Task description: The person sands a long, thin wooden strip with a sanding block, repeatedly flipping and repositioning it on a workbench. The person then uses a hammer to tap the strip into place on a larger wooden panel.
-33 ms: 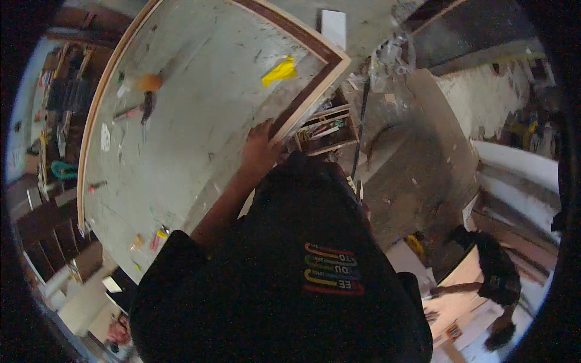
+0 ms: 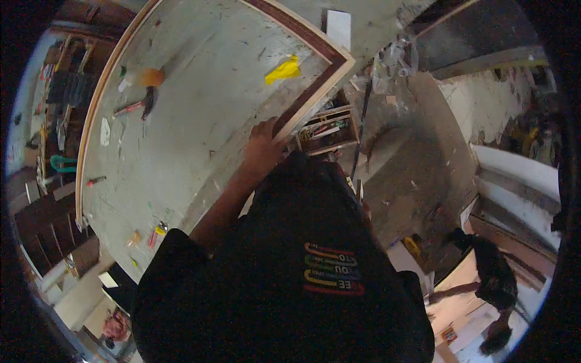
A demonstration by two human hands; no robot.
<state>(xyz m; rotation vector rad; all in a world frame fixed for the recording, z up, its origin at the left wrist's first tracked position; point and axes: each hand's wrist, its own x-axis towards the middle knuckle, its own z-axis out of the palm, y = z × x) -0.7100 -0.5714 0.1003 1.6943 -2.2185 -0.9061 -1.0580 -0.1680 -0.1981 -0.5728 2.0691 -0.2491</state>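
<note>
My left hand is closed round the near end of a wooden frame with a brown inner face and pale edge. From the hand, this piece runs to a corner at the right, then turns back toward the far edge of the view. It lies over a grey worktable. A yellow scrap lies inside the corner, and a hammer lies farther left. Only a sliver of my right hand or arm shows beside my dark shirt; its fingers are hidden.
A long pale wooden strip borders the table's left side. An open wooden tool box stands right of the frame. A red-handled tool and small items lie on the table. Another person works over a board at lower right.
The view has shifted slightly, so the frame and tabletop items appear a little displaced. My left hand keeps its hold on the frame's end. The other person's arm has moved slightly.
</note>
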